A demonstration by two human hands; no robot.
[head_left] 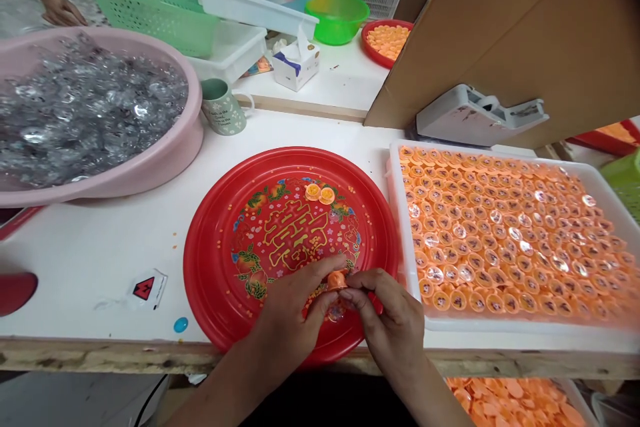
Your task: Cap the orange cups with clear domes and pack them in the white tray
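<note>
Over the near part of a round red tray [203, 260] with a printed pattern, my hands come together on a small orange plastic piece [337, 279]. My left hand [290, 303] pinches it between thumb and forefinger. From the other side, the thumb and fingers of my right hand [393, 317] close on its right edge. Something red shows just below the right fingers, mostly hidden. Two round orange pieces [320, 194] with pale centres lie side by side toward the tray's far rim. Orange crumbs are scattered over the tray.
Right of the red tray, a white tray [409, 260] holds rows of orange round pieces. At left stands a pink tub [165, 167] of clear plastic pieces, beside a green mug [223, 110]. Behind are a tissue box [297, 67] and a tape dispenser [475, 117]. Another person's hand [63, 10] shows far left.
</note>
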